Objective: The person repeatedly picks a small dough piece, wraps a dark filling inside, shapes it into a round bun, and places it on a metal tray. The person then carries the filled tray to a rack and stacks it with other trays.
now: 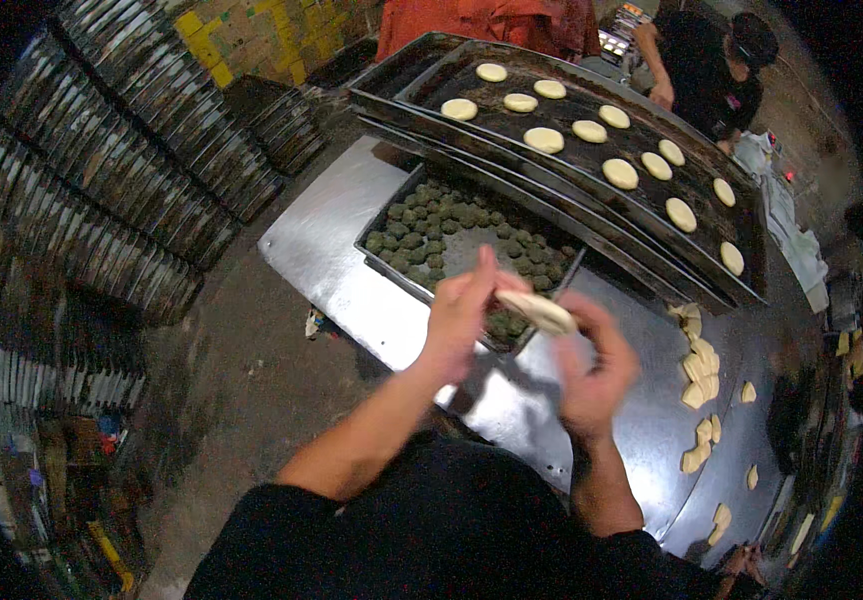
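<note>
A pale flattened dough piece [539, 311] is held up between my two hands, over the near edge of a dark metal tray [398, 276]. My left hand [459, 318] grips its left end, thumb pointing up. At its right end, my right hand [596, 368] curls its fingers around the edge; motion blurs both hands. Inside the tray below lie many dark green filling balls [431, 215], with a bare patch of tray bottom in the middle. Whether any filling sits on the dough cannot be seen.
Beyond, stacked baking trays [591, 185] carry several round pale dough discs [543, 140]. Cut dough pieces [699, 375] lie on the metal table [641, 440] at right. A co-worker [701, 75] stands far right; another hand [741, 565] shows lower right. Tray racks [101, 180] line the left.
</note>
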A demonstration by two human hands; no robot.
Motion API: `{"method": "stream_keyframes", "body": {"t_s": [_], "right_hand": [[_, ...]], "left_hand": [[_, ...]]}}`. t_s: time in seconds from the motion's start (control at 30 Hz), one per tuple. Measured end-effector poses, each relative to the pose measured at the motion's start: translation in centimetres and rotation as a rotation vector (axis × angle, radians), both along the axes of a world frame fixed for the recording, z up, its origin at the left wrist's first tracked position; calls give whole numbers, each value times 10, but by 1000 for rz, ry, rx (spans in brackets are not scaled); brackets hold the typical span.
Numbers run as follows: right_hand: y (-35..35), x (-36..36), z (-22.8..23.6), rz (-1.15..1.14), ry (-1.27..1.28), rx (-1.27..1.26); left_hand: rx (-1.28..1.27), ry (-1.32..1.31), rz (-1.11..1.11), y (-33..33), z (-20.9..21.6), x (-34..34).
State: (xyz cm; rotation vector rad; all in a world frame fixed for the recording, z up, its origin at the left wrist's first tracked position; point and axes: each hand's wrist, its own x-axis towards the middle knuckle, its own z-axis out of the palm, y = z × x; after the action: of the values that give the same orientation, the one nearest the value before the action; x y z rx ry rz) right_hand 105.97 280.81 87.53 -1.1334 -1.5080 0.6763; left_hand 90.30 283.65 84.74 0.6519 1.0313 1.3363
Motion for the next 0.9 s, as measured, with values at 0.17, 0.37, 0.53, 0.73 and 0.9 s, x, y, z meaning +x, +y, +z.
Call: {"method": "stream_keyframes", "body": {"t_s": [0.17,0.37,0.53,0.73,0.9], "right_hand": [[76,-70,-90,497,-273,-473],[196,-173,-173,459,-826,299],[170,-166,-147,309,-467,151],[89,-116,-68,288,-553,388],[68,-20,-8,172,-489,-103]], "left_hand": [[-534,-293,-78,-44,-80,-101],[-435,-264,234,-55,-128,-160],[-394,24,254,-20,-104,-170],[-162,-182,126,20,-62,-104],[-62,9,-195,15,-17,-38]]}}
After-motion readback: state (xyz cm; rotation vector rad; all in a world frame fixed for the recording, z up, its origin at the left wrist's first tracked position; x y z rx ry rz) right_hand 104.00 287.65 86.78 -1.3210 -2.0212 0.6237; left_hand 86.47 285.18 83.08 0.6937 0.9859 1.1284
